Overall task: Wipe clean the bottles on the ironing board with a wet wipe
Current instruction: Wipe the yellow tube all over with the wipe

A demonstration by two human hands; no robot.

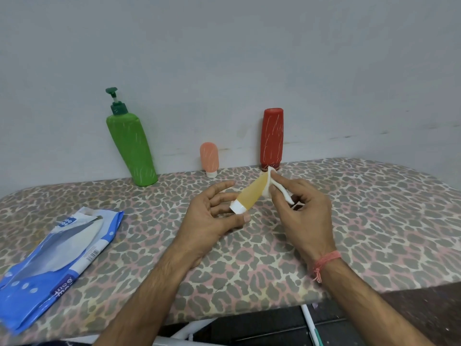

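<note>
A small yellow bottle with a white cap is held tilted above the ironing board. My left hand pinches its capped end between thumb and fingers. My right hand grips a white wet wipe wrapped over the bottle's far end. At the back by the wall stand a tall green pump bottle, a small peach bottle on its cap, and a red bottle on its cap; all three show white streaks.
A blue and white wet-wipe pack lies on the board's left front part, partly over the edge. A grey wall rises right behind the bottles. The board's white metal legs and dark floor show below the front edge.
</note>
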